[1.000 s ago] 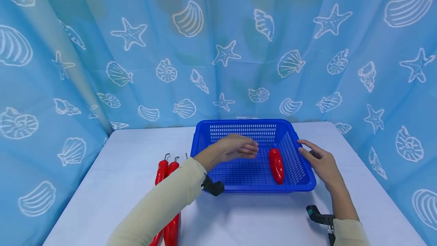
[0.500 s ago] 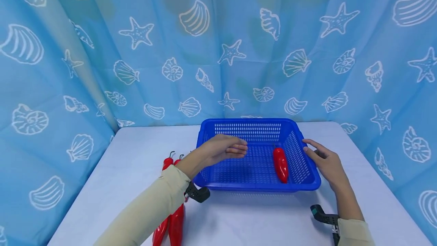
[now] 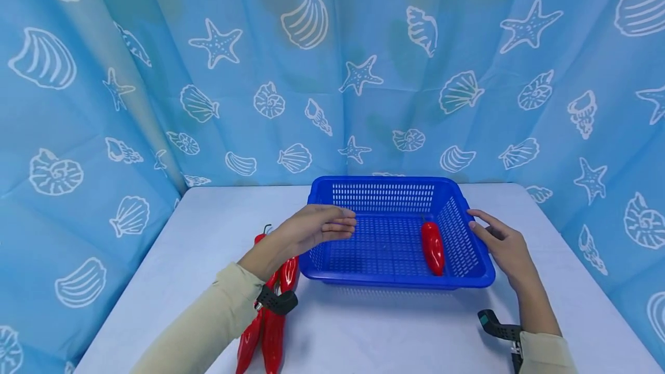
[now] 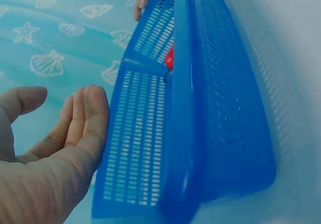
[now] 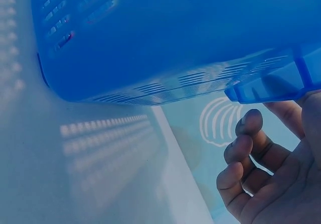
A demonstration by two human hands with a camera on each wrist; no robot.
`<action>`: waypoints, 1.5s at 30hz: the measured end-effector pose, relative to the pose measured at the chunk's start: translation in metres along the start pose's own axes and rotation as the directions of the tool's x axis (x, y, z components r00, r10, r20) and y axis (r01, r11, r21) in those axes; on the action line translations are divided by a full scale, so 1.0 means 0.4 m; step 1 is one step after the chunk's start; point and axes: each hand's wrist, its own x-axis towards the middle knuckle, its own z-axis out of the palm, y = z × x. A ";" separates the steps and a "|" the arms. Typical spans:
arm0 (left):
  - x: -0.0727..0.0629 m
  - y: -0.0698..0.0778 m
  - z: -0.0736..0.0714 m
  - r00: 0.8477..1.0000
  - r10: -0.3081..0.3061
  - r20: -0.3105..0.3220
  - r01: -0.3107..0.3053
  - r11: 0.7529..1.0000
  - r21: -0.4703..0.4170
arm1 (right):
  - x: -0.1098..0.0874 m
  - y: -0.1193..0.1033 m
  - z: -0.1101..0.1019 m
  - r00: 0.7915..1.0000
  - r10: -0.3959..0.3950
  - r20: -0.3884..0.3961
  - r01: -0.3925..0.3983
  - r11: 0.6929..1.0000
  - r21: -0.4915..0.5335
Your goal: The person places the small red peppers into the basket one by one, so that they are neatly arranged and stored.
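Observation:
A blue plastic basket [image 3: 384,279] with slotted walls stands on the table, holding one red chili pepper [image 3: 433,248] near its right wall. Over the left part of the basket hovers my left hand [image 3: 312,229], its fingers loosely bent and nothing in them; the left wrist view shows its thumb apart from the fingers. My right hand [image 3: 506,250] holds the basket's right rim between thumb and index finger. In the right wrist view, the other fingers [image 5: 235,148] curl below the rim. Several red peppers [image 3: 272,339] lie left of the basket, partly hidden under my left wrist.
The basket and peppers are on a white-covered table [image 3: 218,218]. A blue curtain [image 3: 234,114] with white shell and starfish prints hangs along the back and both sides. Each wrist wears a black camera mount [image 3: 280,303].
My left hand has drawn back leftward from over the middle of the basket toward its left rim. The right hand stays at the right rim, and the view has shifted slightly.

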 end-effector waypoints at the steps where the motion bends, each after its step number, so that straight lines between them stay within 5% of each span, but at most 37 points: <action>1: -0.007 -0.001 -0.007 1.000 0.000 -0.004 0.000 1.000 -0.010 | 0.000 0.000 0.001 1.000 0.000 0.002 0.000 1.000 0.001; 14: -0.134 -0.021 -0.099 0.992 0.038 -0.118 -0.043 0.998 -0.035 | -0.002 -0.003 0.002 1.000 0.016 0.009 -0.016 1.000 0.008; 27: -0.260 -0.092 -0.178 0.953 0.021 -0.301 -0.026 1.000 -0.013 | -0.002 -0.001 0.006 1.000 0.024 -0.003 -0.024 1.000 0.011; 38: -0.355 -0.161 -0.234 0.882 -0.040 -0.469 0.075 0.996 0.056 | -0.004 -0.001 0.002 0.999 0.049 -0.005 -0.049 0.998 0.026; 45: -0.412 -0.212 -0.264 0.807 -0.142 -0.573 0.234 0.968 0.089 | 0.000 -0.006 0.011 0.999 0.048 -0.004 -0.048 0.998 0.041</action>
